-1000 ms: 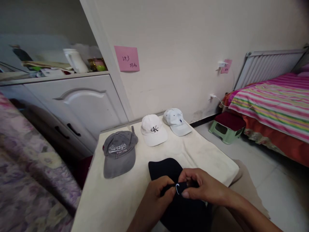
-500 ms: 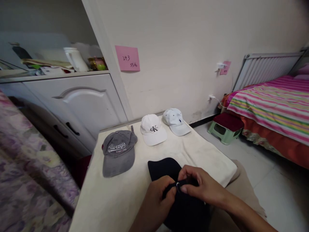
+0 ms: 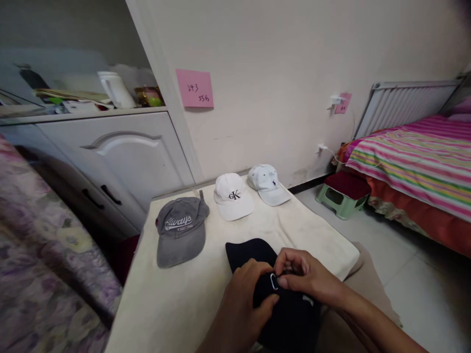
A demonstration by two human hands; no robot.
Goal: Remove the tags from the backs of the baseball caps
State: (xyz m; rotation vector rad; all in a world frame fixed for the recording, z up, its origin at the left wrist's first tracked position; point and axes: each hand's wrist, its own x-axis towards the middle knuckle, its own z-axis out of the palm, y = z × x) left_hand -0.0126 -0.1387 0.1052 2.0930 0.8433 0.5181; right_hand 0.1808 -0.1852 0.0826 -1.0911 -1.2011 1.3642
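Observation:
A black baseball cap [image 3: 290,321] lies at the table's near edge, its brim [image 3: 250,252] pointing away from me. Across its back runs a strap with a silver metal buckle [image 3: 274,281]. My left hand [image 3: 245,299] grips the cap just left of the buckle, thumb below and fingers above. On the buckle's right side, my right hand [image 3: 303,274] pinches the strap between thumb and forefinger. Beyond the black cap rest a grey cap with "Always" lettering [image 3: 182,235], a white cap with a "CK" logo [image 3: 233,196] and a pale cap with a small rider emblem [image 3: 268,185].
A cream cloth covers the table [image 3: 147,304], which touches the wall. Floral fabric [image 3: 55,255] hangs at the left, before a white cabinet [image 3: 128,157]. A green stool with a dark red top [image 3: 344,193] stands beside the striped bed [image 3: 415,152].
My left thumb and fingers have spread wider around the strap, and the buckle now shows more fully. My right hand keeps its pinch, shifted slightly. The other caps stay put.

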